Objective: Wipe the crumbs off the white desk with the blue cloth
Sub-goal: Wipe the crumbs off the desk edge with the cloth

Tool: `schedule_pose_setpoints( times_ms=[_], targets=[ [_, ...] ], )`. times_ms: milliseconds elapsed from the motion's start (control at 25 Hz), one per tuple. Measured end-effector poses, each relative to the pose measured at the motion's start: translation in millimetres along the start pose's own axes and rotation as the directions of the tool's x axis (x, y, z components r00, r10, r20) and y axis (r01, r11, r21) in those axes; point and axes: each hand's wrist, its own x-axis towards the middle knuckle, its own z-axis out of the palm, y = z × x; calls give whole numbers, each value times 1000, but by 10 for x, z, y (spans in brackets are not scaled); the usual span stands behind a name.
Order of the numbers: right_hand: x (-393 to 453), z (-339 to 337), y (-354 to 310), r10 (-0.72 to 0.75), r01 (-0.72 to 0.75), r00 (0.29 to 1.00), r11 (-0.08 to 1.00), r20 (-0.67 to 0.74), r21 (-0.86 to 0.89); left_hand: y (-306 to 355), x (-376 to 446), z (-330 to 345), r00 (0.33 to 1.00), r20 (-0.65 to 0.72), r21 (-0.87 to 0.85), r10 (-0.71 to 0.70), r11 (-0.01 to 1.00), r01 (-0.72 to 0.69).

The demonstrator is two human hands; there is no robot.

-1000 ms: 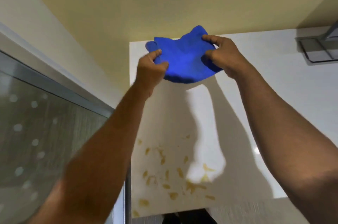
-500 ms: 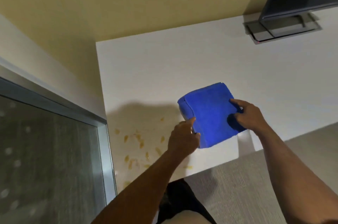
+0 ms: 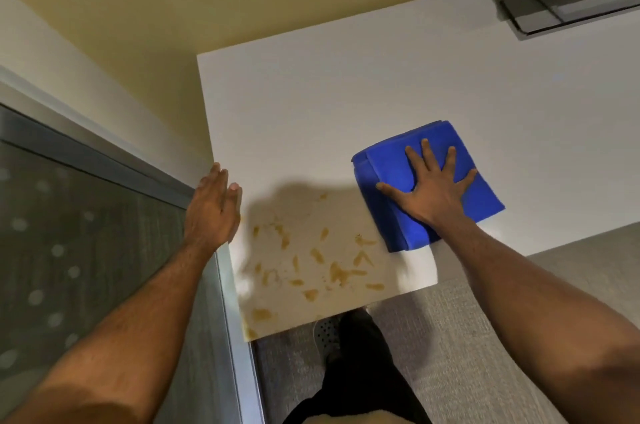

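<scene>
Right hand [image 3: 429, 188] flat, fingers spread wide, palm pressed down on folded blue cloth [image 3: 426, 181]; not gripping, just bearing on top. Cloth lying on white desk [image 3: 346, 104], near front edge, just right of crumbs [image 3: 311, 260]. Crumbs scattered over front-left corner of desk, yellowish, some smeared; nearest ones close to cloth's lower left corner. Left hand [image 3: 213, 208] open, fingers together and extended, empty, at desk's left edge beside glass panel [image 3: 86, 250]; contact with desk not clear.
</scene>
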Motion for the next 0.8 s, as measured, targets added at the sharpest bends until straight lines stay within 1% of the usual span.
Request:
schedule_pose_setpoints(
  times_ms=[80,160,240,360,440,680,720,760,800],
  targets=[
    [17,64,-21,10,-12,1000,998,-30,-57,-66,22,135,999,38,-39,-25,999,26],
    [45,93,9,-11,7,999,995,-43,-103,-34,273,199,996,40,-124,-77,989,82],
    [98,84,53,-30,22,998,991,-56,-130,33,557,206,993,50,-152,-108,982,114],
    [219,83,107,-58,44,994,988,-93,-145,-7,758,258,998,20,-120,-57,991,59],
    [321,48,130,-56,39,991,990,-125,-134,0,760,280,998,-16,-147,-56,988,53],
    [604,25,42,21,-33,986,997,-165,-73,47,742,292,997,-70,-186,-39,982,25],
    [577,28,-37,18,-27,985,998,-173,-52,49,731,307,997,-78,-188,-28,982,13],
    [500,59,-124,-22,14,983,999,-182,-47,48,726,306,996,-83,-189,-26,982,10],
    [355,116,-196,-108,99,977,993,-182,-59,47,723,298,996,-80,-189,-30,982,15]
  ],
)
